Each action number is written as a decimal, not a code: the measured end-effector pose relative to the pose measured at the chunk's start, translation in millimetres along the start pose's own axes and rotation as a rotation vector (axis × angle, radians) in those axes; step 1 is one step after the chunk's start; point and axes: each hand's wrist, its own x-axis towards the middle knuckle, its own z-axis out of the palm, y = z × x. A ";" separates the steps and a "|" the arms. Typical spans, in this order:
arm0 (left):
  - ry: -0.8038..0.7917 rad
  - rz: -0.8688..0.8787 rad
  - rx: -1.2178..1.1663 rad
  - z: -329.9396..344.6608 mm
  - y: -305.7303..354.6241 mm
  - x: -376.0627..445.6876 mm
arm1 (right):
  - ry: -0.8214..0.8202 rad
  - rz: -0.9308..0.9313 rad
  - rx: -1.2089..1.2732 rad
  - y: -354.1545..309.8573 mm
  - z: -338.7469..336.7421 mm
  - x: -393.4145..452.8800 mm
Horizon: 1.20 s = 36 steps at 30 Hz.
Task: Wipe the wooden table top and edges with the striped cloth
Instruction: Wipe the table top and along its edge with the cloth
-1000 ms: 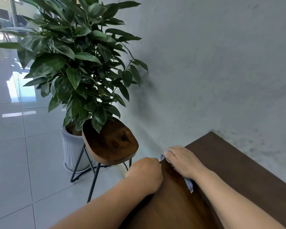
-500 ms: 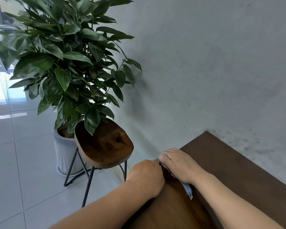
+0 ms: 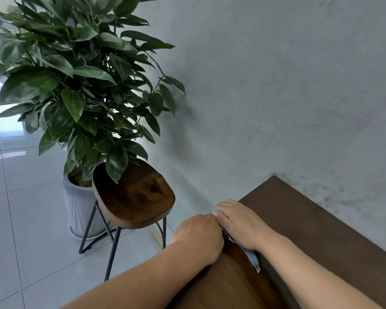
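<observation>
Wooden table (image 3: 321, 237) fills the lower right against the grey wall (image 3: 276, 85), its near end cut off by the frame. Potted plant (image 3: 76, 85) and a wooden stool (image 3: 132, 195) stand just beyond its left edge. Left hand (image 3: 198, 237) sits fisted at that edge; whether it grips anything cannot be told. Right hand (image 3: 239, 221) presses flat, fingers straight, hiding most of the striped cloth (image 3: 253, 258).

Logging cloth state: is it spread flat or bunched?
Cannot tell: the right hand covers most of the cloth; only bits show.
</observation>
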 end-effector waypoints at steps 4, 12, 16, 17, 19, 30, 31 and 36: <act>0.016 -0.047 -0.060 7.9 -3.2 1.4 | -0.009 0.047 -0.007 15.8 -8.6 6.1; -0.005 -0.055 -0.060 3.5 0.4 8.4 | 0.026 0.136 -0.024 26.9 -8.3 14.2; -0.017 -0.008 -0.013 -2.5 8.5 17.0 | 0.024 0.080 0.008 22.2 -2.5 10.1; -0.012 0.001 -0.008 -0.9 8.5 18.3 | 0.018 0.061 0.016 22.3 -0.9 9.3; -0.001 0.017 0.003 2.8 7.2 18.7 | 0.007 0.040 0.019 24.7 0.4 9.2; 0.006 -0.051 -0.039 10.5 5.7 23.5 | 0.019 0.173 -0.013 60.6 -12.5 23.0; -0.001 -0.048 -0.035 8.3 7.6 24.7 | 0.015 0.160 -0.012 58.0 -11.2 22.1; -0.029 0.001 -0.014 -1.1 18.0 33.6 | 0.034 0.040 -0.004 49.2 -1.5 16.6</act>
